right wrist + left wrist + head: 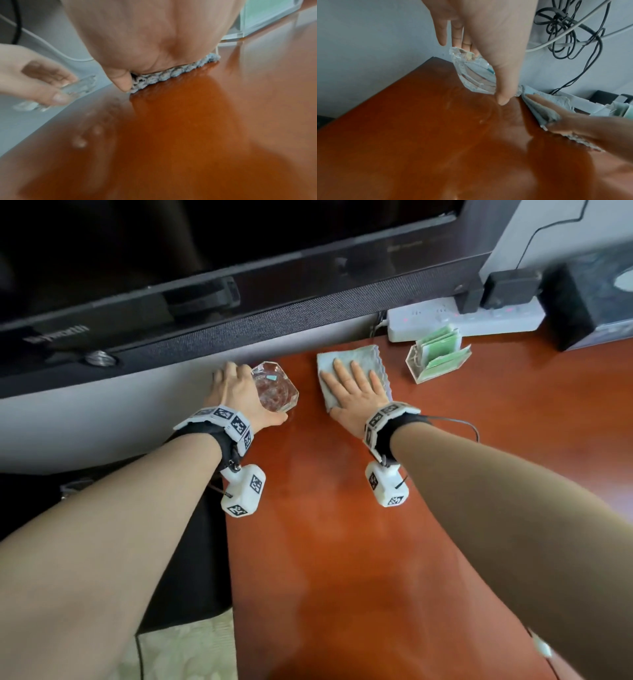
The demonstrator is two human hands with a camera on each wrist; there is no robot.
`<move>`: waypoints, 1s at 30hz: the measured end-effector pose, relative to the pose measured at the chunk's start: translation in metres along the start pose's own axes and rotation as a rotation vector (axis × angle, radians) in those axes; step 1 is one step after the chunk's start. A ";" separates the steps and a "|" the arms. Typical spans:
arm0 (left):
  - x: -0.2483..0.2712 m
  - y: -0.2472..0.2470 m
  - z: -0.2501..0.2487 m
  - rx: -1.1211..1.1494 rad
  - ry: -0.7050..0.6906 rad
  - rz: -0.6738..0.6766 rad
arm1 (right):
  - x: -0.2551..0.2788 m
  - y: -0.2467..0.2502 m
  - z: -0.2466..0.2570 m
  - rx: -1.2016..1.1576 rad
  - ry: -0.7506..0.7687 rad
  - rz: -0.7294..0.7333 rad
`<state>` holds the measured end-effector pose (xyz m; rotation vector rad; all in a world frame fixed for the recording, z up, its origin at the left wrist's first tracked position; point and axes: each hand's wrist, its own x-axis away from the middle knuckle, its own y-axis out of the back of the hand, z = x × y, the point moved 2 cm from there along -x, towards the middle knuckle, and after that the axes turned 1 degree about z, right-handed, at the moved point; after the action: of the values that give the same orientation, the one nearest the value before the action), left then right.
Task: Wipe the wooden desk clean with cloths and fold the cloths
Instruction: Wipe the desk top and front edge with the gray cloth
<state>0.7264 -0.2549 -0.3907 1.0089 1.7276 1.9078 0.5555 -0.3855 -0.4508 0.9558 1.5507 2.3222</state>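
Right hand (354, 392), fingers (358, 371) spread flat, pressed the cloth (363, 356) against the bench (342, 525) near its far edge; left hand (239, 392) pinched the glass dish (277, 388) clear, seemingly freeing the wiping path.

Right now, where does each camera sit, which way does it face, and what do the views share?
Head: above, looking forward and down at the wooden desk; both forearms, left hand gripping the glass dish, right hand flat on the cloth.
Left wrist: under the left hand, facing along its fingers toward the wall; palm and thumb show.
Right wrist: under the right hand, facing the desk's back edge; palm and thumb show.
Shared: all three show dish, cloth, desk and both hands.
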 end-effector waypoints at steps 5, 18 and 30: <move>0.004 -0.002 -0.013 -0.008 -0.029 0.008 | -0.017 0.011 -0.002 -0.094 -0.074 -0.010; 0.001 -0.010 -0.038 -0.003 -0.033 0.028 | 0.079 -0.038 0.020 -0.016 -0.016 0.031; 0.002 -0.004 -0.008 0.042 -0.001 -0.034 | -0.004 0.000 0.041 -0.039 -0.028 0.008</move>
<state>0.7186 -0.2583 -0.3941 0.9898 1.7797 1.8570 0.5838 -0.3565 -0.4423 0.9826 1.4889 2.3255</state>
